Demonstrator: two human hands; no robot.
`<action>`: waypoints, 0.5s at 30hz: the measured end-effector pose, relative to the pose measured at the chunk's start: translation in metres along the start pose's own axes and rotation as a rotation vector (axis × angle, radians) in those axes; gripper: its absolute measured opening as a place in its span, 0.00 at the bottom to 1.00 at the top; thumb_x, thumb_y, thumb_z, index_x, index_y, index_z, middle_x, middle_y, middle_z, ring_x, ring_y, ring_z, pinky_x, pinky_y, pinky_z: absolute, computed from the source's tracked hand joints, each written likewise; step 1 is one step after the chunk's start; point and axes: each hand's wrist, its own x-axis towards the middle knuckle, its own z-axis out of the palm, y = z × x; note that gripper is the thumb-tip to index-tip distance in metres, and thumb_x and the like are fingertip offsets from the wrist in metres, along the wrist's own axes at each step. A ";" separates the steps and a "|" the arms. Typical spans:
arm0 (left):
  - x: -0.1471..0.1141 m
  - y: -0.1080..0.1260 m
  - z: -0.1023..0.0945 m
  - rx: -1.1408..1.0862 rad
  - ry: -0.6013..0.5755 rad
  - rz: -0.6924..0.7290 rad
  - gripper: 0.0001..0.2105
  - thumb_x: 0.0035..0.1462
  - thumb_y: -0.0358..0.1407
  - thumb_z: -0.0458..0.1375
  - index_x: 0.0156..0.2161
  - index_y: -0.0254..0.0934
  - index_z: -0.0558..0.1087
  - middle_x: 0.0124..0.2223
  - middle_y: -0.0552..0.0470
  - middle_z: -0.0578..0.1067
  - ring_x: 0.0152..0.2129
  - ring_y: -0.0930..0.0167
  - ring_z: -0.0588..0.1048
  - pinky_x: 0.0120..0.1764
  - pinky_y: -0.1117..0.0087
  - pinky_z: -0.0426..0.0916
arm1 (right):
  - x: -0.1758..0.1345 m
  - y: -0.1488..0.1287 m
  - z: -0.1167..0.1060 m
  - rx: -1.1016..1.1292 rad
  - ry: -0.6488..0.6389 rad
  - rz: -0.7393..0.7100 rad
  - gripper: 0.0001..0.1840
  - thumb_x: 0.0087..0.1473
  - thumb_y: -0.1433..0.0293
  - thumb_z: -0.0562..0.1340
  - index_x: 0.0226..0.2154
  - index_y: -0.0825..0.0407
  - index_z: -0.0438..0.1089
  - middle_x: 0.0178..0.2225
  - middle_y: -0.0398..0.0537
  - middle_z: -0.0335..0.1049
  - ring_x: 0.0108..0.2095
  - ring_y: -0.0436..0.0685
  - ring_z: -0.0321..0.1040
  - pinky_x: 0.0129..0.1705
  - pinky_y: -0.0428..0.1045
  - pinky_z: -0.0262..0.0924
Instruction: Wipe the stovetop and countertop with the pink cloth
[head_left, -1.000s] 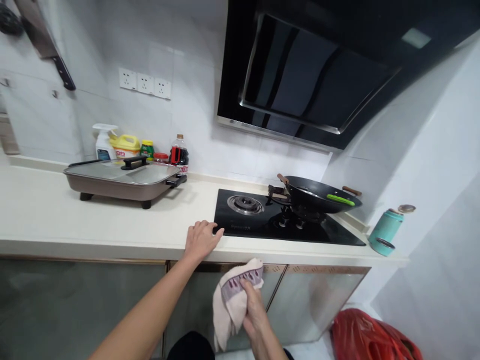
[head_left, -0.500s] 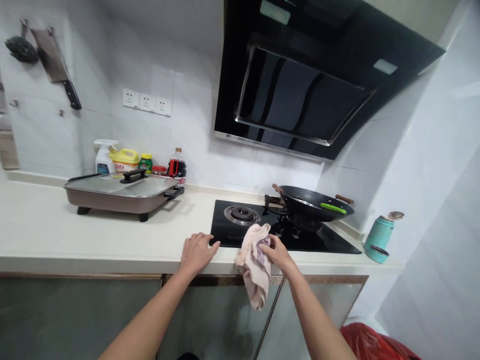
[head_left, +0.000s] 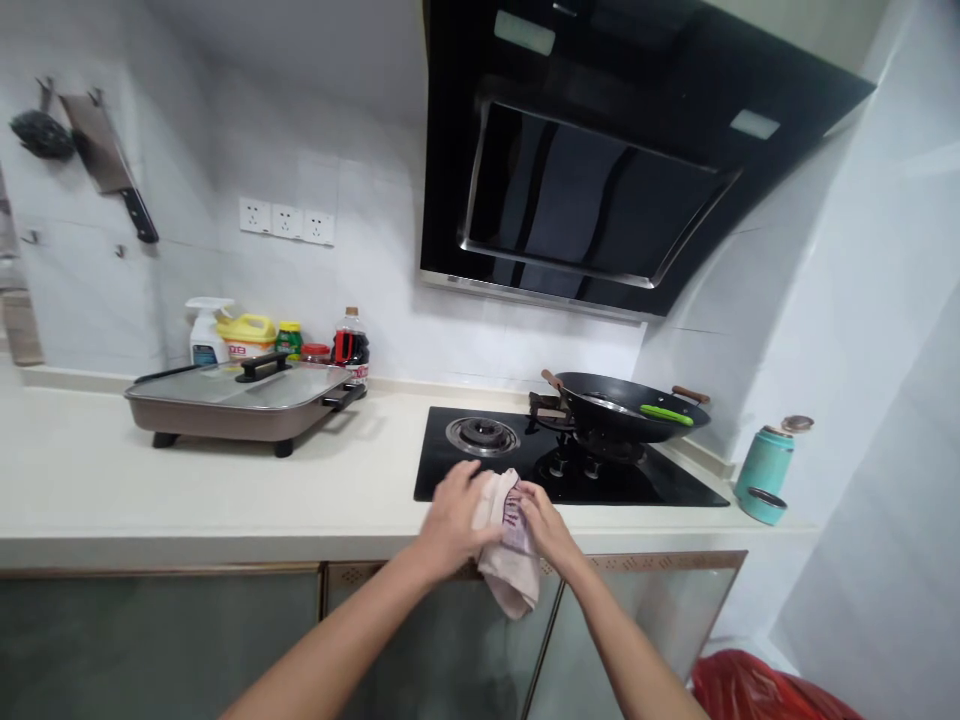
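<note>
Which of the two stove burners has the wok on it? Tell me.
The right-hand burner, the one farther from the hands: the black wok sits on it. The left burner is bare, just behind the pink cloth.

Black glass gas hob point(head_left: 675, 485) sits in pale stone worktop point(head_left: 150, 480) w/ dark round wok point(head_left: 626, 405) on rt burner; brown rectangular lidded electric pan point(head_left: 240, 405) far left, bottles behind it.

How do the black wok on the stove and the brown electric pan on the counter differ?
The wok is round, black and uncovered, with a green utensil inside; the electric pan is rectangular, brown and closed by a glass lid. The wok sits on the stove, the pan on short feet. Both have side handles.
</note>
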 end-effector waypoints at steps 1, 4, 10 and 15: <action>0.003 0.014 0.007 0.002 -0.077 0.084 0.40 0.52 0.47 0.69 0.68 0.41 0.64 0.71 0.40 0.61 0.68 0.54 0.59 0.67 0.53 0.57 | 0.004 0.003 -0.011 -0.005 0.002 0.013 0.25 0.61 0.54 0.56 0.54 0.48 0.71 0.49 0.50 0.76 0.48 0.60 0.72 0.54 0.56 0.65; 0.009 0.044 0.027 0.082 -0.292 0.155 0.42 0.48 0.41 0.72 0.67 0.40 0.63 0.70 0.37 0.63 0.66 0.52 0.62 0.65 0.50 0.59 | 0.010 0.019 -0.065 -0.192 0.108 -0.007 0.22 0.58 0.56 0.55 0.48 0.49 0.74 0.50 0.51 0.75 0.51 0.60 0.71 0.59 0.56 0.62; 0.007 0.046 0.047 0.227 -0.397 -0.001 0.51 0.37 0.42 0.77 0.68 0.50 0.62 0.74 0.37 0.55 0.68 0.39 0.55 0.63 0.40 0.58 | -0.009 0.065 -0.179 -0.392 0.258 0.085 0.18 0.51 0.60 0.56 0.37 0.49 0.77 0.46 0.57 0.76 0.52 0.67 0.70 0.65 0.65 0.55; 0.010 0.043 0.053 0.258 -0.355 0.013 0.50 0.37 0.41 0.77 0.67 0.48 0.63 0.74 0.35 0.55 0.68 0.40 0.56 0.64 0.40 0.55 | -0.004 0.069 -0.152 -0.520 -0.056 -0.041 0.27 0.61 0.57 0.54 0.57 0.47 0.74 0.62 0.51 0.70 0.65 0.63 0.60 0.69 0.62 0.49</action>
